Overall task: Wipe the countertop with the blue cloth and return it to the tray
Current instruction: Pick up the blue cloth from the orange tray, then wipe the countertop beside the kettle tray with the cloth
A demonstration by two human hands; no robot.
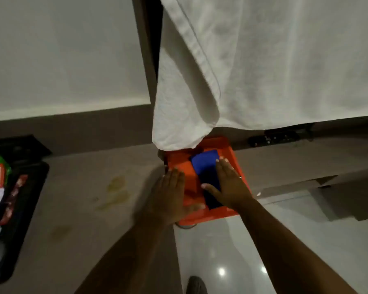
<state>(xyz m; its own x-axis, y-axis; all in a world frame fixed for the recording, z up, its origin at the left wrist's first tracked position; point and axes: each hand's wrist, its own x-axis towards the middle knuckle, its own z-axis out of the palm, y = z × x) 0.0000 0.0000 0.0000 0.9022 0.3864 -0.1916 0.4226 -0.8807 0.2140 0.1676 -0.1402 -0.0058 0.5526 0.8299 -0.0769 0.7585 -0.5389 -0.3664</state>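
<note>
A blue cloth [205, 166] lies folded inside an orange tray [237, 166] at the right end of the beige countertop [83, 187]. My right hand [229, 183] rests flat on the cloth's right side, fingers spread, thumb across the cloth's near part. My left hand [170, 194] lies flat over the tray's left edge, fingers extended and blurred, holding nothing. Yellowish stains [117, 194] mark the countertop left of the tray.
A large white towel [253, 71] hangs down over the back of the tray. A black tray [19, 209] with packets and a mug stands at the left edge. A dark remote-like object [280, 136] lies behind. The glossy floor [263, 251] lies below right.
</note>
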